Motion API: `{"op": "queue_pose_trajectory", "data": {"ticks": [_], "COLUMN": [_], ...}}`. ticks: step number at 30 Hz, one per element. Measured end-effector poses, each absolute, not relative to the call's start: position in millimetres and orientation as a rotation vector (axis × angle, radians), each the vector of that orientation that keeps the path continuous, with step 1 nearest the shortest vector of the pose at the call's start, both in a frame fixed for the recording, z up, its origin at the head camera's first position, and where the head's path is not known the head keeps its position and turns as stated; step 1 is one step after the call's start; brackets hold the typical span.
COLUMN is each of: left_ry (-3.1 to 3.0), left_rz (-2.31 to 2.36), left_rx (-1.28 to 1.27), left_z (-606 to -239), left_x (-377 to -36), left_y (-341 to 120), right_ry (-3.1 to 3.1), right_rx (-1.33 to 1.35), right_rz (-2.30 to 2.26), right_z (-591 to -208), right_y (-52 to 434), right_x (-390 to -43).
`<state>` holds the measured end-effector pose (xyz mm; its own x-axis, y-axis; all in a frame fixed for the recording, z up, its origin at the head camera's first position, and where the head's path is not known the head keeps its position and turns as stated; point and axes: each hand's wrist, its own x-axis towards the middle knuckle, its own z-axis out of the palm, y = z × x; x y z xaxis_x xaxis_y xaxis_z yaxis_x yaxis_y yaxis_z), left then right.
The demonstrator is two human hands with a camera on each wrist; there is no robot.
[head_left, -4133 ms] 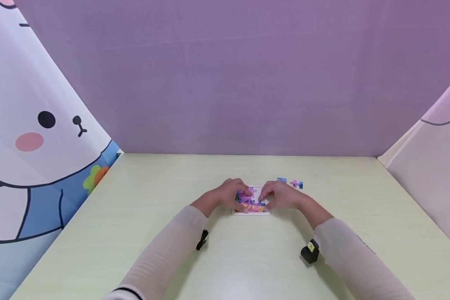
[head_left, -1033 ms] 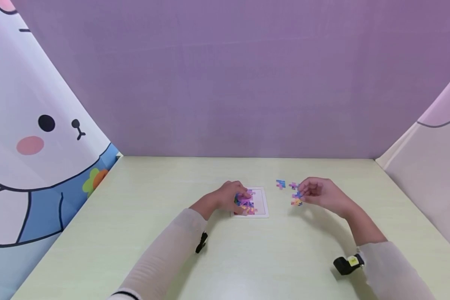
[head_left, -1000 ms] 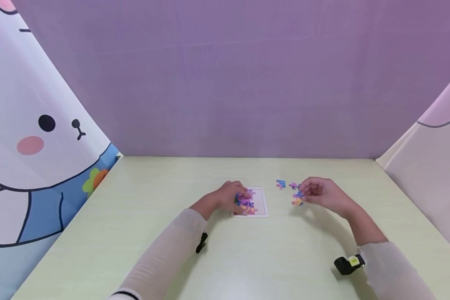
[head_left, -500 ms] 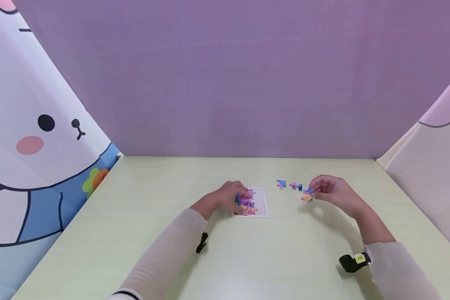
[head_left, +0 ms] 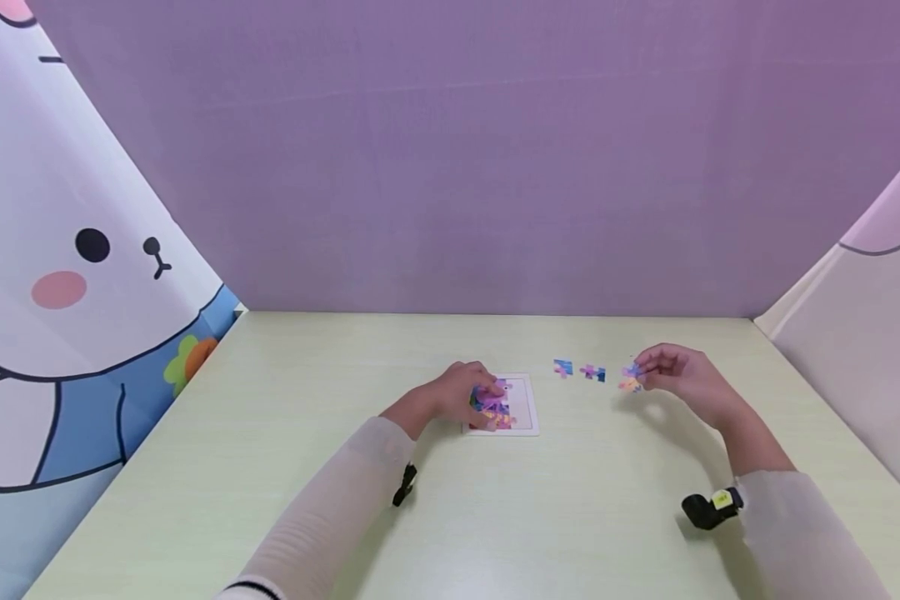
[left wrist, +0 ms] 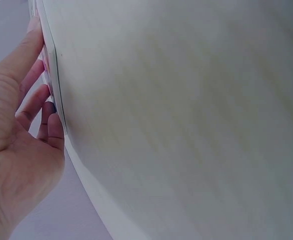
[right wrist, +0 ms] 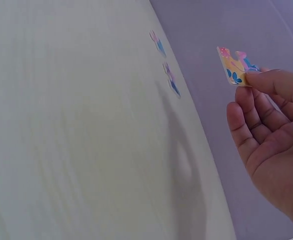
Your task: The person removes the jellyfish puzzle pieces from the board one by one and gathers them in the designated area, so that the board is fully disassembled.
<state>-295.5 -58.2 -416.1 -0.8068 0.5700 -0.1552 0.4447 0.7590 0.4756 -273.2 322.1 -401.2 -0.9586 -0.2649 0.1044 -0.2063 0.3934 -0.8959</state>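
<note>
A small jigsaw puzzle in a white tray (head_left: 527,417) lies on the table, its left part filled with pink, purple and yellow pieces and its right part bare. My left hand (head_left: 456,395) rests over the filled side, thumb near the lower edge and fingers toward the top. Right of the tray, my right hand (head_left: 678,375) pinches a jigsaw piece (right wrist: 235,70) between thumb and fingers, above the table. That piece is yellow, pink and blue with a straight edge; the fingertips cover part of it.
Two loose jigsaw pieces lie between the tray and my right hand: a blue and pink piece (head_left: 563,367) and a pink and dark blue piece (head_left: 592,373). A purple cloth wall (head_left: 495,208) rises at the table's back edge, with printed cloth at the sides.
My right hand was at the tray earlier; it has since moved right with the jigsaw piece, leaving the tray's right part bare. My left hand has stayed in place.
</note>
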Motion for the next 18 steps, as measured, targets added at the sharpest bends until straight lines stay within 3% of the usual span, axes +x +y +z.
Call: {"op": "queue_pose_trajectory", "data": {"ticks": [18], "left_ry": [2.658], "left_rz": [0.615], "left_rx": [0.807], "left_z": [-415.3], "left_x": [-295.2], "left_y": [-58.8], "right_ry": [2.606], "right_rx": [-0.31], "right_rz": [-1.485], "right_z": [-405.9], "right_y": [335.4], "right_x": [-301.9]}}
